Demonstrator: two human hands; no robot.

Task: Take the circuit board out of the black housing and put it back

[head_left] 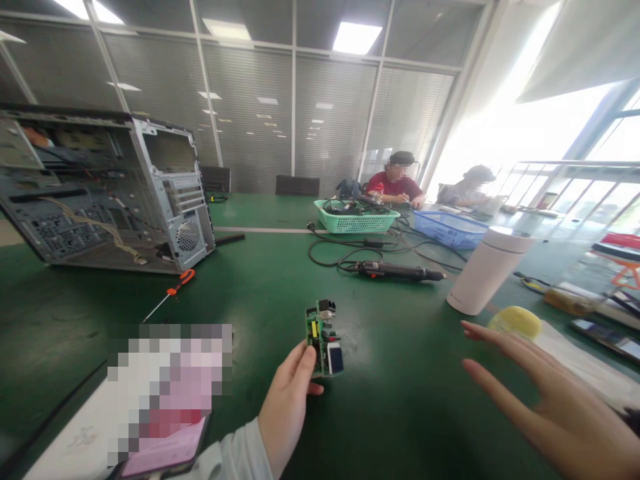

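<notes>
My left hand (295, 380) grips a small green circuit board (323, 340) by its lower left edge, thumb on the near side. The board is held upright above the green table and carries a small display with a white frame, a yellow component and dark connectors on top. On the right, my right hand (555, 400) is raised over the table with thumb and fingers apart and nothing between them. Just beyond its fingertips are a yellow round object (517, 322) and a pale pink tumbler (487, 270).
An open computer case (165, 200) stands at left, an orange-handled screwdriver (181, 283) before it. A black electric screwdriver (395, 271) with its cable lies mid-table. Behind are a green basket (357, 221) of cables and a blue basket (450, 230). A phone (167, 450) lies front left; two people sit beyond.
</notes>
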